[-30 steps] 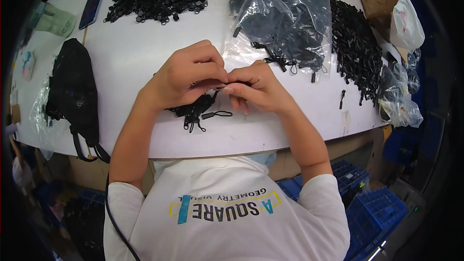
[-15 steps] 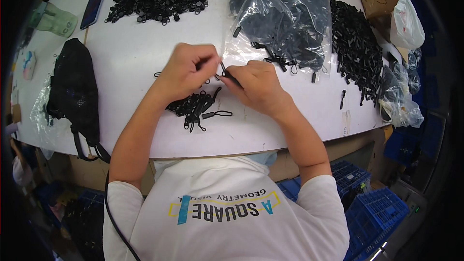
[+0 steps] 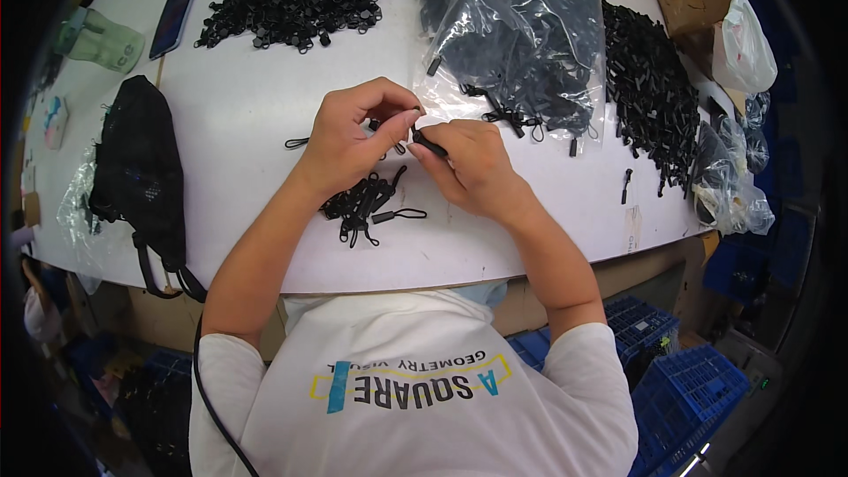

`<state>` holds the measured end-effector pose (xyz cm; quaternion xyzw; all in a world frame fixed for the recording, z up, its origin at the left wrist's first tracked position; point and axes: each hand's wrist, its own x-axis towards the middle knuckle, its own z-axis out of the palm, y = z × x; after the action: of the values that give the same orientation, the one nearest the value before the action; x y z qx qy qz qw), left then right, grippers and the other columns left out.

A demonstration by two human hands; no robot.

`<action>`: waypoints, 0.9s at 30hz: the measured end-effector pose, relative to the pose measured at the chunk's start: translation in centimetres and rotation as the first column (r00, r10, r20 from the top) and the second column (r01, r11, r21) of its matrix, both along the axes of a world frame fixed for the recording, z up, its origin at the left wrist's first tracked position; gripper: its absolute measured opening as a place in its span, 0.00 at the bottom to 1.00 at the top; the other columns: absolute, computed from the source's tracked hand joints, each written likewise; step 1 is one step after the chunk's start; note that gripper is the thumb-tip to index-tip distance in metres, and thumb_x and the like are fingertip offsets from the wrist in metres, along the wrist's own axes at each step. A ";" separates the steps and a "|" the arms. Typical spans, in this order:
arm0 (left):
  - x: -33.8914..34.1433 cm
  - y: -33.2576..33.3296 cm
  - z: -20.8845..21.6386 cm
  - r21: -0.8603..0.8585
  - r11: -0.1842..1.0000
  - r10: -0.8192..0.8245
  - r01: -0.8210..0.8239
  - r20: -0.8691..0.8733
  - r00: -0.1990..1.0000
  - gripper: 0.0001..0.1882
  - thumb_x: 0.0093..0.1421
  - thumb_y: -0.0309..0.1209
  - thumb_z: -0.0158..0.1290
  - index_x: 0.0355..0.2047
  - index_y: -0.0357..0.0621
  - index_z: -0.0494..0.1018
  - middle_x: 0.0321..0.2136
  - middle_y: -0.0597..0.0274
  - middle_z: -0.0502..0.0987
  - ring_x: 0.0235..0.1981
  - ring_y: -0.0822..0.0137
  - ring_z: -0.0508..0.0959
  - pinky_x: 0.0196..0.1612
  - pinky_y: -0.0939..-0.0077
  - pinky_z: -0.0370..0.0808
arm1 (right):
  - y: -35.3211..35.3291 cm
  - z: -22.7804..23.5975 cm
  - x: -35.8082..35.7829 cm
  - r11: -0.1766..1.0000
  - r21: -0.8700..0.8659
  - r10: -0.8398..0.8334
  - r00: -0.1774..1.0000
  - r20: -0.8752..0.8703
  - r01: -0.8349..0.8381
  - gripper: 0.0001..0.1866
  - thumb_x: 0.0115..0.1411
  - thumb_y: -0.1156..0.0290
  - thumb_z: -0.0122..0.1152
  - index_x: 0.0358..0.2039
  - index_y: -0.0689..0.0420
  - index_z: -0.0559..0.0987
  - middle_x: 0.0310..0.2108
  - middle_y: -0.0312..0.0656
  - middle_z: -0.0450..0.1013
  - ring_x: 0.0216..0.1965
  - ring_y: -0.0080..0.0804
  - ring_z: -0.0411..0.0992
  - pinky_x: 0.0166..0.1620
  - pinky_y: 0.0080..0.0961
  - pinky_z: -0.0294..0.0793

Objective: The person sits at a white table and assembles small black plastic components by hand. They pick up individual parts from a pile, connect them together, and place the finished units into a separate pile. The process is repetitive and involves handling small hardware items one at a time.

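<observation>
Over the middle of the white table, my right hand (image 3: 477, 162) is closed on a black zip pull (image 3: 430, 143), its dark tubular end between thumb and fingers. My left hand (image 3: 355, 136) pinches at the tip of the pull's thin cord, thumb against forefinger; exactly what the fingertips cover is hidden. Just below my left hand lies a small heap of black cord zip pulls (image 3: 358, 203), each with a loop. One of them (image 3: 399, 215) sticks out to the right. Another cord loop (image 3: 297, 143) shows left of my left wrist.
Small black metal-looking pieces (image 3: 305, 0) are piled at the far left. A clear bag of black parts (image 3: 521, 35) lies beyond my right hand, and a heap of black tubular ends (image 3: 649, 88) right of it. A black fabric item (image 3: 137, 172), phone (image 3: 177, 11) and green bottle (image 3: 104, 40) lie left.
My left hand has turned and its fingertips have come closer to the zip pull in my right hand, now pinching at its cord. My right hand has barely moved.
</observation>
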<state>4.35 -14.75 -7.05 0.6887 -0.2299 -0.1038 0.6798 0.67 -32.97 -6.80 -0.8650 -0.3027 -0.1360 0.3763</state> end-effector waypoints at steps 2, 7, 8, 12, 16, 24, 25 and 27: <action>0.1 0.2 0.3 0.034 0.999 -0.027 0.029 -0.061 0.998 0.06 0.57 0.20 0.53 0.35 0.31 0.73 0.28 0.58 0.77 0.31 0.72 0.77 0.36 0.79 0.75 | 0.0 0.0 -0.1 0.996 0.089 -0.009 1.000 -0.018 0.010 0.08 0.53 0.73 0.62 0.32 0.60 0.73 0.17 0.41 0.69 0.17 0.39 0.69 0.24 0.34 0.65; 0.0 0.3 0.5 0.271 0.962 -0.066 -0.024 0.319 0.945 0.07 0.53 0.18 0.54 0.34 0.33 0.73 0.26 0.57 0.76 0.26 0.66 0.77 0.30 0.76 0.74 | 0.0 1.0 0.0 0.999 -0.004 -0.039 0.994 -0.098 0.038 0.06 0.55 0.75 0.57 0.32 0.61 0.71 0.21 0.46 0.72 0.22 0.42 0.71 0.27 0.36 0.67; 0.3 0.4 0.3 0.312 0.948 -0.085 -0.065 0.443 0.892 0.08 0.51 0.18 0.54 0.34 0.35 0.73 0.25 0.56 0.76 0.26 0.63 0.77 0.29 0.74 0.74 | 0.0 1.2 0.0 0.994 -0.104 -0.049 0.994 -0.100 0.039 0.06 0.55 0.74 0.57 0.30 0.61 0.70 0.21 0.46 0.72 0.22 0.43 0.71 0.27 0.36 0.68; 0.4 0.2 -0.2 0.362 0.924 -0.140 -0.122 0.617 0.774 0.13 0.45 0.14 0.56 0.34 0.33 0.73 0.25 0.54 0.75 0.26 0.57 0.76 0.27 0.71 0.72 | -0.3 0.4 0.2 0.937 -0.347 -0.083 0.988 -0.134 0.032 0.05 0.54 0.74 0.55 0.27 0.61 0.69 0.20 0.47 0.73 0.21 0.44 0.72 0.26 0.36 0.69; 0.2 -0.3 -0.5 0.293 0.948 -0.093 -0.120 0.619 0.780 0.14 0.43 0.15 0.57 0.34 0.33 0.73 0.25 0.55 0.75 0.27 0.57 0.76 0.28 0.70 0.73 | -0.3 0.2 0.2 0.890 -0.448 -0.150 0.983 -0.103 0.088 0.05 0.50 0.76 0.55 0.27 0.61 0.70 0.19 0.46 0.72 0.20 0.44 0.72 0.25 0.35 0.70; -0.7 -1.1 0.1 0.321 0.894 -0.050 -0.313 0.766 0.641 0.13 0.42 0.17 0.59 0.31 0.35 0.74 0.25 0.57 0.75 0.26 0.59 0.75 0.29 0.70 0.72 | -0.2 -0.6 0.4 0.935 -0.336 -0.151 0.986 -0.075 0.118 0.04 0.48 0.78 0.55 0.24 0.61 0.69 0.17 0.46 0.71 0.18 0.45 0.71 0.22 0.36 0.69; -0.7 -1.0 0.2 0.360 0.878 -0.084 -0.316 0.764 0.639 0.12 0.43 0.17 0.58 0.31 0.36 0.74 0.24 0.58 0.74 0.25 0.59 0.75 0.29 0.71 0.72 | -0.2 -0.6 0.4 0.931 -0.345 -0.158 0.984 -0.079 0.122 0.04 0.49 0.77 0.55 0.24 0.61 0.69 0.17 0.46 0.71 0.17 0.45 0.71 0.22 0.36 0.69; -0.6 -0.5 0.6 0.438 0.839 -0.150 -0.324 0.757 0.636 0.10 0.45 0.18 0.57 0.30 0.37 0.74 0.22 0.59 0.73 0.24 0.58 0.73 0.29 0.72 0.71 | 0.1 -0.5 0.3 0.924 -0.360 -0.169 0.982 -0.089 0.126 0.05 0.51 0.76 0.56 0.23 0.60 0.69 0.17 0.45 0.71 0.17 0.45 0.70 0.22 0.35 0.68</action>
<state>3.79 -15.25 -6.40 0.8380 -0.4218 0.1724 0.3002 0.98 -32.89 -7.29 -0.9453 -0.2334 -0.0557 0.2210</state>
